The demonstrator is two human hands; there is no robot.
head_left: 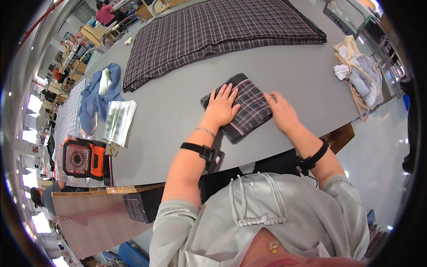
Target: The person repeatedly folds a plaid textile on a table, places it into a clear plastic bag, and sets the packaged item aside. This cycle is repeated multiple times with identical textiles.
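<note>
A dark plaid cloth (252,105), folded into a small rectangle with a black border, lies tilted on the grey table (173,133). My left hand (223,107) rests flat on its upper left part, fingers apart. At its right edge is my right hand (282,110), thumb and fingertips beside or touching the edge; whether it pinches the cloth cannot be told. Beyond them, a wide stack of the same plaid cloth (217,33) spreads across the far side of the table.
At the left are a blue cloth (95,96), clear plastic bags (118,121), yellow-handled scissors (114,150) and an orange and black fan (80,157). Bundled pale fabric (362,73) hangs at the table's right end. A wooden board (96,220) stands below left. Several people work farther off.
</note>
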